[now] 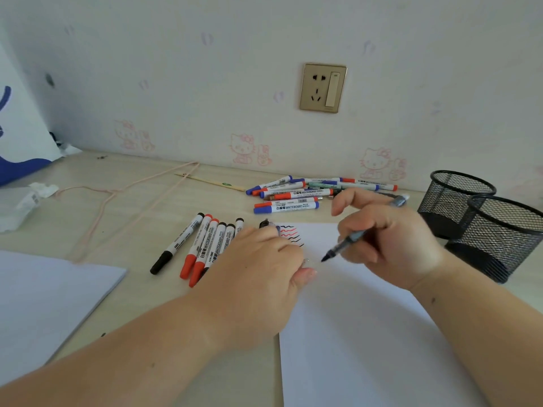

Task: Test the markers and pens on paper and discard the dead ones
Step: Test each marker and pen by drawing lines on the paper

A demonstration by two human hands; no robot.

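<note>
While the right hand [390,242] grips a slim dark pen [342,245], left hand [264,259] apparently flat on white paper [367,333], several squiggles [291,235] are done; the far-edge marker pile [302,190] remains.

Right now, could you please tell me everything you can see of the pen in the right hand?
The pen is slim, with a dark bluish-grey barrel that looks plastic, uncapped. It slants down to the left, its dark tip just above or touching the white paper below the squiggles. The right hand pinches it in curled fingers; its rear end is hidden.
</note>
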